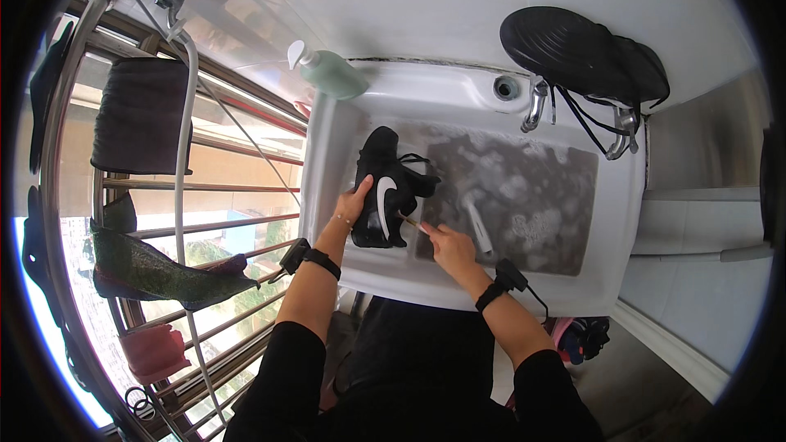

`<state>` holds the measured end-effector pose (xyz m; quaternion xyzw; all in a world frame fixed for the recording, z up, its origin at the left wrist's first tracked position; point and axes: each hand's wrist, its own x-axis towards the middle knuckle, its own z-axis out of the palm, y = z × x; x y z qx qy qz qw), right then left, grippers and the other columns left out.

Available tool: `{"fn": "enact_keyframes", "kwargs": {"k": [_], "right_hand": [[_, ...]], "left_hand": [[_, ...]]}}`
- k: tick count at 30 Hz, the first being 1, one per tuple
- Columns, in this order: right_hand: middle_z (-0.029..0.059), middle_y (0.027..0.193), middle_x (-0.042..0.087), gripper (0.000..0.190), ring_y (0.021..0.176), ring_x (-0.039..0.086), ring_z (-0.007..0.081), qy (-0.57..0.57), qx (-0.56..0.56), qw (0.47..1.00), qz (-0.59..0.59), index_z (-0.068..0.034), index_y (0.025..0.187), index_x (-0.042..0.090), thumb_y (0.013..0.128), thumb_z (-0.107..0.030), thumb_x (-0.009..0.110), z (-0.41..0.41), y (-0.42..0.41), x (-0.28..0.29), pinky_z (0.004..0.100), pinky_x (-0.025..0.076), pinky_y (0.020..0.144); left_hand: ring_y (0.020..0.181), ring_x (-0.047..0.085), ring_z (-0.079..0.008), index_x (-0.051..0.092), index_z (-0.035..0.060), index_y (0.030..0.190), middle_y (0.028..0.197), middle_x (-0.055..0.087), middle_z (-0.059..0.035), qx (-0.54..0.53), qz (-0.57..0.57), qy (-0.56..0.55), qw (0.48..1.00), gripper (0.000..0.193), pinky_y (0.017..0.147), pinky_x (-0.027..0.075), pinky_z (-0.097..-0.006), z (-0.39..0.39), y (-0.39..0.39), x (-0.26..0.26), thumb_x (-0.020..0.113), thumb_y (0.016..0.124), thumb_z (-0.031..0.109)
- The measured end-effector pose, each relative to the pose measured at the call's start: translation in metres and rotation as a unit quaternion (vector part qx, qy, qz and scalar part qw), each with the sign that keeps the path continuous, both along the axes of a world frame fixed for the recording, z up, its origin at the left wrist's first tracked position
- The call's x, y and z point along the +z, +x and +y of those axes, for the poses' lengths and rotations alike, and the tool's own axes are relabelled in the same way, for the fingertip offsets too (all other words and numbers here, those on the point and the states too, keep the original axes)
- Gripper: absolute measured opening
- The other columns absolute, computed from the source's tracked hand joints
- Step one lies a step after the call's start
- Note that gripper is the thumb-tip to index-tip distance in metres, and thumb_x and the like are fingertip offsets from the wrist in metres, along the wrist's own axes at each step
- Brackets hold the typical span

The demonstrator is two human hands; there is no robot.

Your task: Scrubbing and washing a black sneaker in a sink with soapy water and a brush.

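Observation:
A black Nike sneaker (369, 215) with a white swoosh lies on its side at the left part of a white laundry sink (614, 270). My left hand (355, 201) grips it along its left edge, with the thumb on the upper. In my right hand (451, 248) is a thin brush (412, 221), held by the handle; its far end meets the shoe near the collar opening, and its bristles are hard to make out. Loose black laces (414, 158) stick out to the shoe's right. Grey, foamy water (552, 196) fills the basin, where a white-handled brush (478, 224) lies partly submerged.
A green pump bottle (334, 75) stands on the sink's back left corner. Another black shoe (583, 58) rests sole outward over the metal taps (536, 104). At left, cloths (144, 113) hang on window bars beside a pale hose (184, 196).

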<state>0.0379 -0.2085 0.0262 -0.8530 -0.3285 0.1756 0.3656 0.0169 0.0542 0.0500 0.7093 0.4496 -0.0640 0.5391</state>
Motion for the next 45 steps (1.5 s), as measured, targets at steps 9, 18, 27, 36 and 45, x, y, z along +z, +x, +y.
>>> {"fn": "enact_keyframes", "kwargs": {"k": [9,18,27,36,45], "right_hand": [[0.0079,0.075,0.057,0.035,0.064,0.058,0.0309,-0.006,0.009,1.000,-0.018,-0.025,0.112,0.063,0.081,-0.011,0.058,-0.012,0.010,0.005,0.0422,0.047,0.056],[0.0124,0.074,0.061,0.034,0.072,0.060,0.0341,0.000,-0.101,0.995,0.012,-0.024,0.113,0.063,0.082,-0.012,0.056,-0.008,0.009,-0.005,0.0421,0.048,0.062],[0.0160,0.073,0.061,0.036,0.066,0.059,0.0359,-0.021,-0.030,0.993,0.111,-0.027,0.113,0.064,0.082,-0.013,0.055,-0.015,0.015,-0.006,0.0452,0.046,0.060],[0.0146,0.078,0.064,0.032,0.069,0.060,0.0357,0.011,0.014,0.996,0.086,-0.022,0.113,0.064,0.083,-0.012,0.058,-0.013,0.012,-0.006,0.0426,0.049,0.062],[0.0149,0.076,0.063,0.030,0.068,0.060,0.0346,0.008,0.069,0.995,0.078,-0.020,0.113,0.063,0.085,-0.015,0.052,0.004,0.021,0.001,0.0460,0.046,0.058]], "left_hand": [[0.110,0.055,-0.0266,0.049,-0.0160,0.120,0.116,0.058,-0.0247,-0.012,0.073,-0.024,0.997,0.093,0.095,0.040,-0.0305,0.004,-0.001,-0.002,0.054,0.077,0.066],[0.106,0.058,-0.0300,0.051,-0.0169,0.116,0.109,0.060,-0.0275,-0.004,0.064,-0.008,0.998,0.097,0.092,0.043,-0.0317,0.004,-0.002,-0.005,0.057,0.071,0.069],[0.109,0.057,-0.0301,0.051,-0.0168,0.116,0.111,0.059,-0.0277,-0.009,0.068,-0.010,0.998,0.097,0.094,0.041,-0.0322,0.006,-0.002,-0.008,0.058,0.071,0.068],[0.109,0.057,-0.0287,0.051,-0.0171,0.117,0.111,0.059,-0.0272,-0.011,0.061,-0.020,0.998,0.096,0.094,0.041,-0.0316,0.008,-0.002,-0.013,0.058,0.071,0.068],[0.105,0.058,-0.0269,0.050,-0.0168,0.118,0.110,0.060,-0.0256,-0.004,0.063,-0.036,0.997,0.094,0.092,0.043,-0.0308,0.003,0.001,0.001,0.058,0.073,0.066]]}}
